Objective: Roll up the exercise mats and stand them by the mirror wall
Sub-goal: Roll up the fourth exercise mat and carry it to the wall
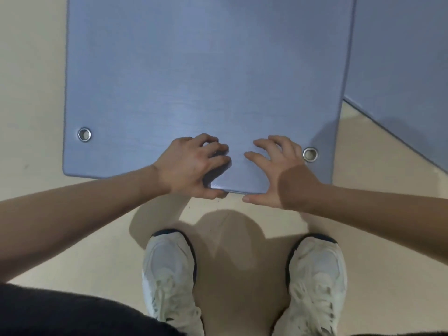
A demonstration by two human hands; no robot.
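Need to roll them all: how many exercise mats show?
2. Near mat, flat ahead of the shoes; second mat at the right edge, cropped. Others may be out of view.
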